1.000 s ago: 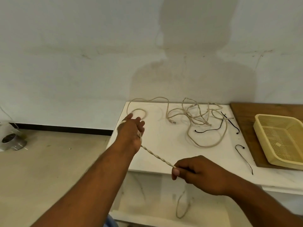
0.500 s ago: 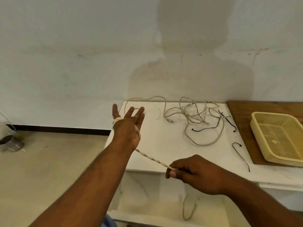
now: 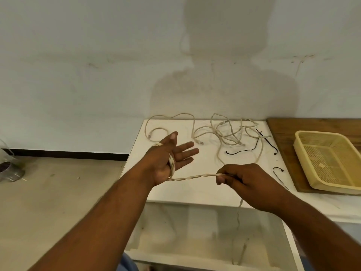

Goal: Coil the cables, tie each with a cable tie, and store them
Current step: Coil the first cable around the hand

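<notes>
A twisted beige cable (image 3: 193,176) runs taut between my two hands above the white table (image 3: 195,188). My left hand (image 3: 172,159) is palm up with its fingers spread, and the cable is wound around the palm. My right hand (image 3: 240,178) pinches the cable's other stretch; its loose tail hangs down below the table's front edge. More beige cables (image 3: 228,133) lie tangled at the back of the table. Three black cable ties (image 3: 242,151) lie to the right of the tangle.
A yellow plastic basket (image 3: 330,161) sits on a wooden board (image 3: 283,133) at the right. A wall stands right behind the table. Bare floor lies to the left, with a small metal object (image 3: 9,170) at its far left edge.
My left hand has turned from palm down to palm up with the cable around it. My right hand has swung the cable to the right and a little higher.
</notes>
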